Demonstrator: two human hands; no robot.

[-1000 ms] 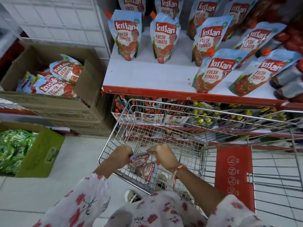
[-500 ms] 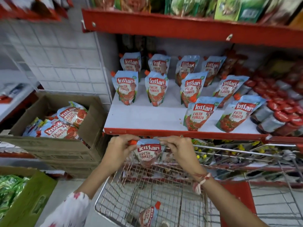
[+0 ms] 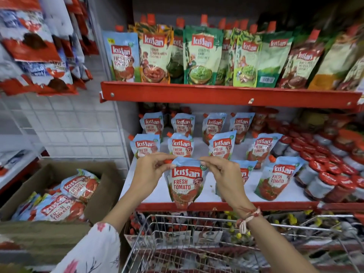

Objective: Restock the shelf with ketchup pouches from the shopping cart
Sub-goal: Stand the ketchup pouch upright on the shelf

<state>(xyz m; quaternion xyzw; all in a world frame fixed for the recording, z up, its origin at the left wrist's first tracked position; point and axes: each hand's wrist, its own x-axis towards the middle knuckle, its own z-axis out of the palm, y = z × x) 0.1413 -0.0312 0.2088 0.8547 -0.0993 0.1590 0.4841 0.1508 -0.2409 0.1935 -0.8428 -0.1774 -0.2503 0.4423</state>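
I hold one blue-and-red ketchup pouch (image 3: 184,183) upright by its top corners, over the front lip of the white middle shelf (image 3: 206,194). My left hand (image 3: 150,170) pinches the corner with the orange cap, and my right hand (image 3: 222,172) pinches the other corner. Several matching pouches (image 3: 180,145) stand in rows on the shelf behind it, and one more (image 3: 275,177) stands to the right. The wire shopping cart (image 3: 197,243) is directly below my arms; its inside is mostly out of view.
A cardboard box (image 3: 94,196) of the same pouches sits at the left. Red-capped jars (image 3: 331,166) crowd the shelf's right side. The red upper shelf (image 3: 226,94) carries chutney pouches. A white wire grid panel (image 3: 74,123) with hanging packets stands left.
Both hands have lifted the pouch out of the cart up to the front of the middle shelf. My view has tilted upward, so the upper shelf now shows.
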